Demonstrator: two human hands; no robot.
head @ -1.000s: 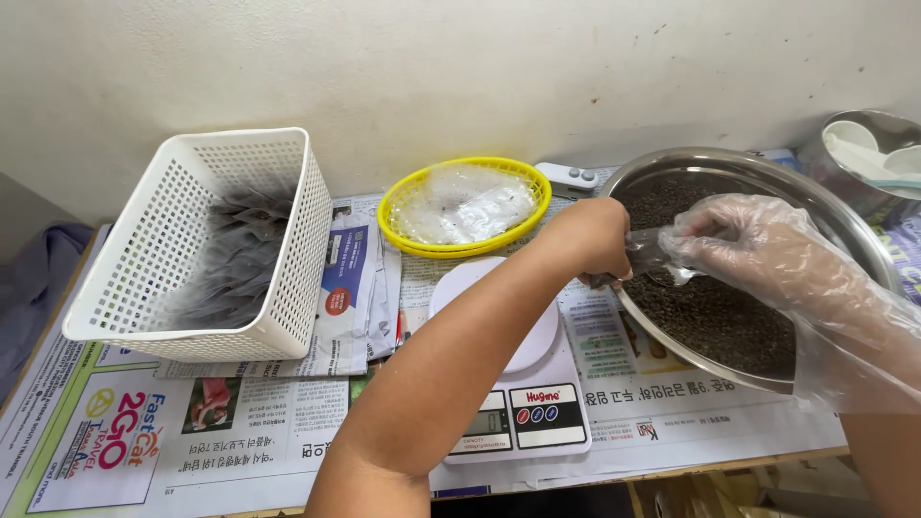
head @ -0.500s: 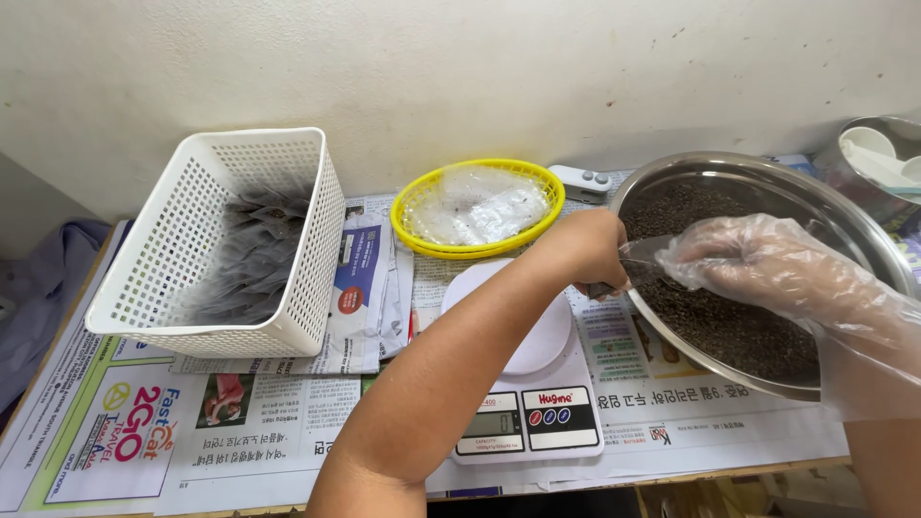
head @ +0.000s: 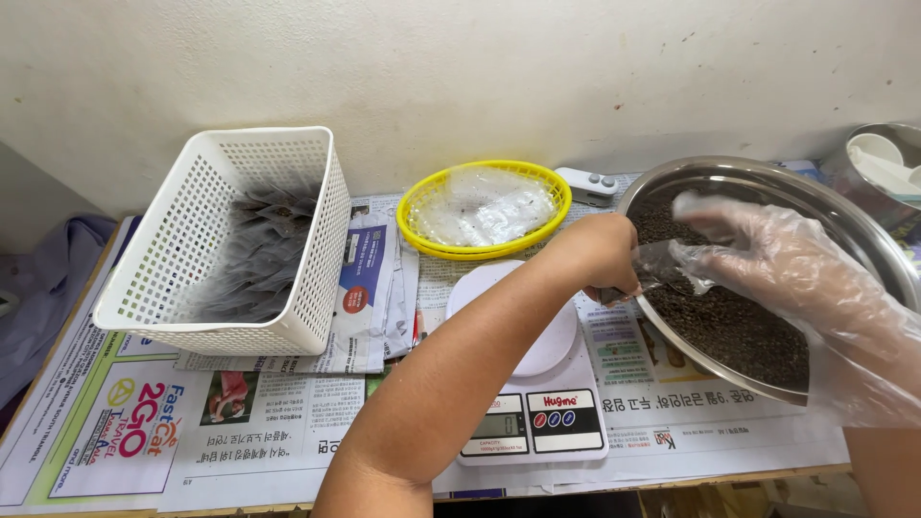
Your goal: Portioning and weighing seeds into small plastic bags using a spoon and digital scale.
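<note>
Newspapers are covering the counter point(head: 240, 441) against spills. At the right, the left hand point(head: 604, 259) is gripping a small pouch point(head: 662, 267) over the steel bowl point(head: 767, 177), while the gloved right hand point(head: 777, 254), fingers curled, is holding it open above the dark grains point(head: 739, 326).

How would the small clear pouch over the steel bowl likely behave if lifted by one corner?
The clear pouch looks like thin film, so it would probably sag and fold. Pinched between the bare left hand and the gloved right hand, it seems light. The dark loose granules in the steel bowl could spill from it if tipped.
</note>
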